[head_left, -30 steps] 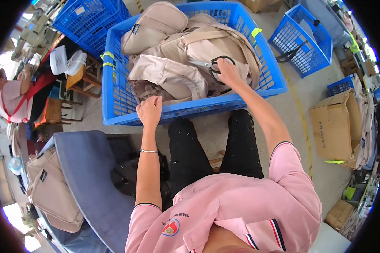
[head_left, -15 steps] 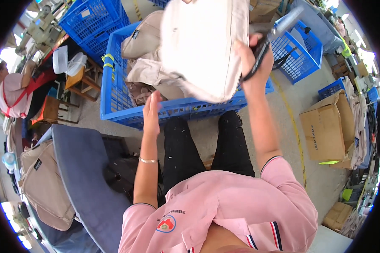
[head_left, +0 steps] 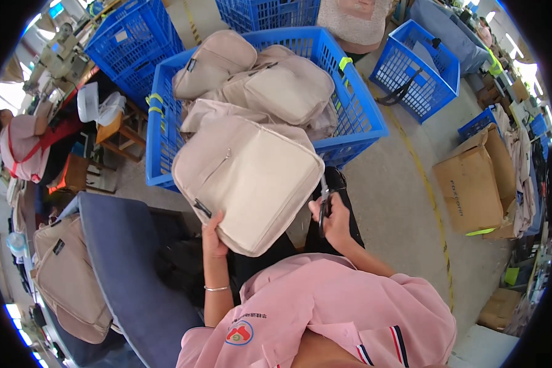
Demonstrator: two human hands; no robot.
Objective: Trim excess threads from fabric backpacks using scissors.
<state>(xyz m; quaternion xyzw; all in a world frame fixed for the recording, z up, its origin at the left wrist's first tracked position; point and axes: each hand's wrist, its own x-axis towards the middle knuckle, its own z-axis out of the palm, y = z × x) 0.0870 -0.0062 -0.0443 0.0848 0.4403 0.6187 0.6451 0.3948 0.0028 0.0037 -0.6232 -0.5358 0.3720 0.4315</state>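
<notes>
A beige fabric bag (head_left: 260,178) lies tilted over the near side of the blue crate (head_left: 362,130) and above my legs. My left hand (head_left: 214,236) is closed on its lower left edge, by a dark zipper pull. My right hand (head_left: 338,224) is closed round the black handles of a pair of scissors (head_left: 325,195). Their blades point up beside the bag's right edge; whether they touch it I cannot tell. Behind the held bag, several similar bags (head_left: 282,89) fill the crate, partly overlapping.
Left of me a dark blue padded surface (head_left: 119,245) has another beige bag (head_left: 70,279) beside it. Blue crates (head_left: 132,43) stand beyond, and one (head_left: 417,70) stands far right. An open cardboard box (head_left: 466,184) is at right. A person in pink (head_left: 24,141) sits far left.
The beige bag has come down and nearer, out of my right hand. My left hand, free before, now grips its edge. My right hand has lowered with the scissors.
</notes>
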